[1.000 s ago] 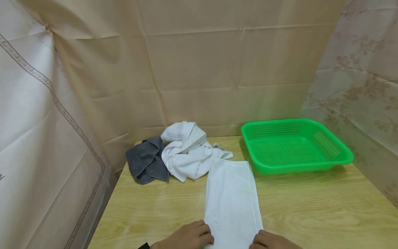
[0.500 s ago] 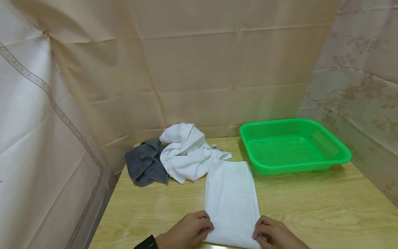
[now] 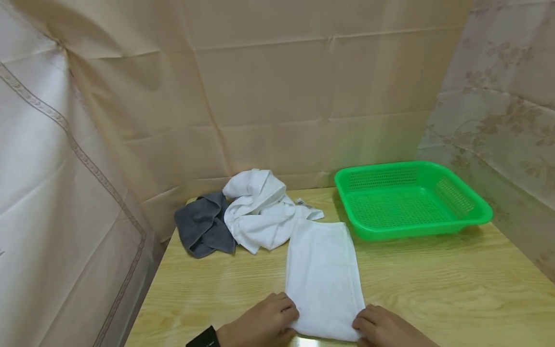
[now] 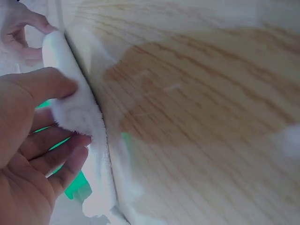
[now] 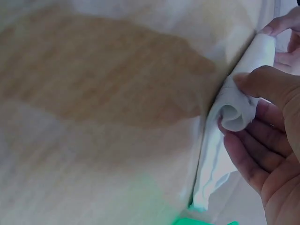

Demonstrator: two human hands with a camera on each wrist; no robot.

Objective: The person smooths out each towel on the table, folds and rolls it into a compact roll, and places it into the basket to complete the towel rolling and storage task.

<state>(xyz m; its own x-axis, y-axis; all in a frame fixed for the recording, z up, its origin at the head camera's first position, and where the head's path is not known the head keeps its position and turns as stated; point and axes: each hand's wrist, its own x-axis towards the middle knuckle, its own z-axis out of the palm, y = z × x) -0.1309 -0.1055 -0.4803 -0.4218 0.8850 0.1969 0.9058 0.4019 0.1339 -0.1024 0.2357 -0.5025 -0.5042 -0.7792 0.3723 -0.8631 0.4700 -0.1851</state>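
Long white folded fabric towel [image 3: 323,279] lies on the pale wood-grain table [image 3: 433,284], left of the green perforated plastic basket [image 3: 412,232] and nearer the person. Its near end is rolled (spiral plain in the right wrist view). Left hand [image 3: 264,320], partly closed, pinches 1 end of the roll, thumb on top, fingers beneath; right hand [image 3: 383,327], curled much the same, pinches the other. The 2 grips presumably keep the roll tight and even. Crumpled white fabric towel [image 3: 260,221] and, farther left of the basket, crumpled dark-grey cloth [image 3: 204,226], probably parked there to leave working room.
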